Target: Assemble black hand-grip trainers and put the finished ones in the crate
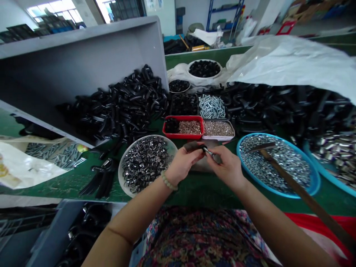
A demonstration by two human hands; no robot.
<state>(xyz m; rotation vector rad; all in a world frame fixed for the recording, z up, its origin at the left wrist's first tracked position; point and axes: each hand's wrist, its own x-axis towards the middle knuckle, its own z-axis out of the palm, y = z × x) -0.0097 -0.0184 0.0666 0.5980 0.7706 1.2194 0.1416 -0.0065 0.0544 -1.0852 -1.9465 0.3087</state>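
My left hand (185, 161), with a beaded bracelet at its wrist, has its fingers closed round a small black part (204, 147) at the middle of the bench. Against it, my right hand (226, 165) pinches a shiny metal piece (209, 152) that touches the black part. The two hands nearly meet, just in front of a red tray (167, 134) holding black bits and copper-coloured pins. Left of my left hand lies a white bowl (121, 178) of metal rings. To the right of my right hand is a blue basin (315, 185) of small silver parts.
A hammer (294, 185) lies across the blue basin. At the left, a tipped grey crate (136, 40) spills black handles. Behind the red tray are silver screws (211, 106) and bowls of black pieces (204, 69). More black parts (278, 104) lie under white plastic (294, 63) at the right.
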